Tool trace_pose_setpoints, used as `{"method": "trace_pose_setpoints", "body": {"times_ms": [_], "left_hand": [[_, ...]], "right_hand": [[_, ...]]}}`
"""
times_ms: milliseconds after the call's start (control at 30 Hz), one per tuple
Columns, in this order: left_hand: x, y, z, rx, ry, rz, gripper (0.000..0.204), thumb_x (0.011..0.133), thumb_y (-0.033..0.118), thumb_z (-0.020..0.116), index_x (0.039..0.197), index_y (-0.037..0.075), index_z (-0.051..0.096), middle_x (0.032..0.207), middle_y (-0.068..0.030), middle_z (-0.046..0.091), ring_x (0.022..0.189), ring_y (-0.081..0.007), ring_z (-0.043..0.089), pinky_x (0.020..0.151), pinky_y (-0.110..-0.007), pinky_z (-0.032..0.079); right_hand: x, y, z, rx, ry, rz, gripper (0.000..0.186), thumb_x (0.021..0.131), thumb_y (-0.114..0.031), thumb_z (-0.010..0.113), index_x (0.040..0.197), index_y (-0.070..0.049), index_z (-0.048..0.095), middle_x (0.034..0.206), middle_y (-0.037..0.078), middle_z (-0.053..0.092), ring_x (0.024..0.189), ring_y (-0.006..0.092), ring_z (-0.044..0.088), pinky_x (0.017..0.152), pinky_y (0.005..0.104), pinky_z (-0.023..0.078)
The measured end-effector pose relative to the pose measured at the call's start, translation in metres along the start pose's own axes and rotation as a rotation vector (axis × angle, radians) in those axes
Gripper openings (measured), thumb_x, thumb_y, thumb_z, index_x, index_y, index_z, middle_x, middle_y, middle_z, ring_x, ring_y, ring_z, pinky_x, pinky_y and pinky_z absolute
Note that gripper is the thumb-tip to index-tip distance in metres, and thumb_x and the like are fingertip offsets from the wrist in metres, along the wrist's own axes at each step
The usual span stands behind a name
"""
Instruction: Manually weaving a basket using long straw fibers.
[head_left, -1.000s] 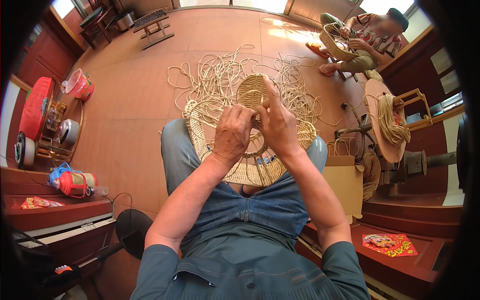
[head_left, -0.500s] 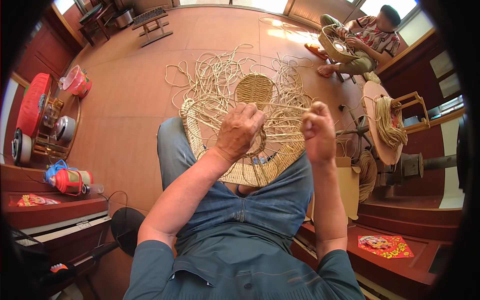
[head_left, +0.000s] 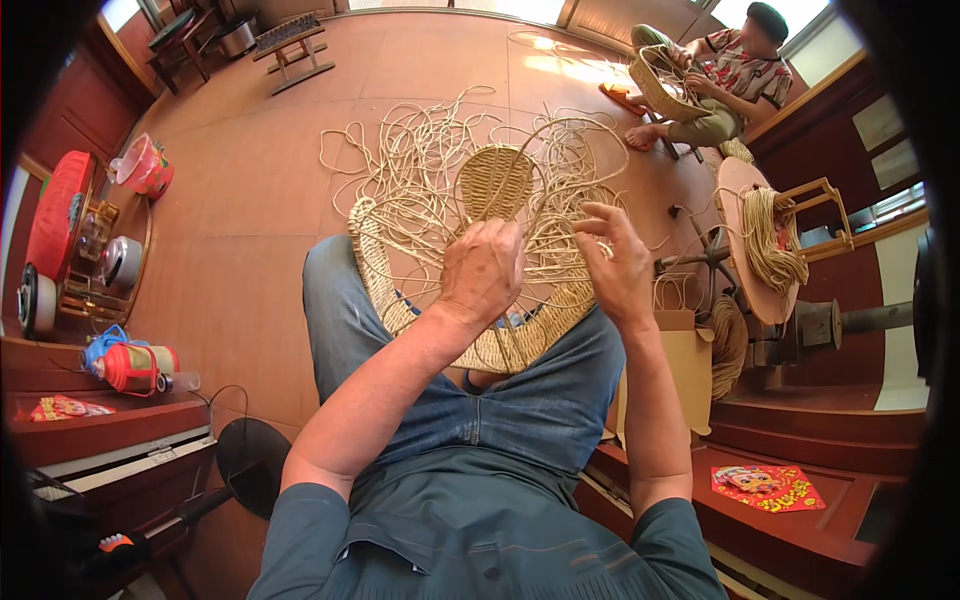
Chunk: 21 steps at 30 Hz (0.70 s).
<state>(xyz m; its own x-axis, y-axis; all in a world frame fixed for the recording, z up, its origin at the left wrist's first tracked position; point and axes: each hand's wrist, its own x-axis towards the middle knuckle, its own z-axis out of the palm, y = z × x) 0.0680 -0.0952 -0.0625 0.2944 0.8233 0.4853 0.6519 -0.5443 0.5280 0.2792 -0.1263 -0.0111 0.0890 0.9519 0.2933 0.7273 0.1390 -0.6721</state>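
A half-made piece of woven straw-coloured cord lies across my thighs. Its wide curved band [head_left: 508, 350] bends like a U toward my lap, and a small oval panel [head_left: 497, 178] stands at its far side. Between band and panel, my left hand [head_left: 482, 268] is closed on the cords just below the oval; its fingertips are hidden. To the right, my right hand [head_left: 618, 262] is raised above the band's right arm, thumb and fingers apart, with no cord visibly gripped. A loose cord loop [head_left: 585, 122] arches beside the oval. Long loose cord ends [head_left: 420, 145] spread over the floor beyond.
Far right, a seated person [head_left: 735, 85] handles a woven basket [head_left: 665, 85]. Nearer stands a round board [head_left: 735, 235] with a cord hank [head_left: 770, 240] and a cardboard box [head_left: 675, 375]. At left are a pink bucket [head_left: 145, 168] and a red lantern-shaped thing [head_left: 130, 368].
My right hand has opened from a closed pull on a taut cord, and that cord now loops up loosely. The left hand stays closed near the oval; the whole view has shifted slightly.
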Motion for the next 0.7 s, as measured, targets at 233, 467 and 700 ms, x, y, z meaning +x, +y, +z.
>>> {"method": "trace_pose_setpoints", "body": {"times_ms": [233, 467, 700], "left_hand": [[0.001, -0.001, -0.002, -0.081, -0.057, -0.069, 0.011, 0.100, 0.016, 0.070, 0.101, 0.005, 0.073, 0.092, -0.0163, 0.073, 0.091, -0.0393, 0.073, 0.084, -0.049, 0.059], [-0.006, 0.014, -0.010, 0.086, 0.026, 0.108, 0.017, 0.096, 0.015, 0.076, 0.110, 0.008, 0.068, 0.112, -0.0106, 0.066, 0.106, -0.0306, 0.066, 0.091, -0.044, 0.056], [-0.010, 0.006, 0.012, 0.170, 0.043, 0.288, 0.014, 0.097, 0.014, 0.074, 0.107, 0.008, 0.067, 0.108, -0.0089, 0.066, 0.103, -0.0289, 0.066, 0.091, -0.042, 0.056]], "right_hand": [[0.025, -0.012, 0.037, 0.187, -0.213, 0.019, 0.057, 0.103, -0.017, 0.073, 0.154, 0.000, 0.055, 0.107, 0.016, 0.081, 0.095, 0.0345, 0.078, 0.088, 0.0431, 0.061], [0.003, -0.016, 0.026, 0.708, -0.181, 0.093, 0.046, 0.109, -0.006, 0.062, 0.153, 0.002, 0.052, 0.090, 0.002, 0.065, 0.085, 0.0141, 0.067, 0.083, 0.0298, 0.055], [-0.007, 0.036, -0.060, 1.116, -0.058, 0.309, 0.042, 0.102, -0.006, 0.065, 0.143, -0.004, 0.056, 0.078, -0.002, 0.054, 0.060, 0.0076, 0.050, 0.070, 0.0279, 0.062]]}}
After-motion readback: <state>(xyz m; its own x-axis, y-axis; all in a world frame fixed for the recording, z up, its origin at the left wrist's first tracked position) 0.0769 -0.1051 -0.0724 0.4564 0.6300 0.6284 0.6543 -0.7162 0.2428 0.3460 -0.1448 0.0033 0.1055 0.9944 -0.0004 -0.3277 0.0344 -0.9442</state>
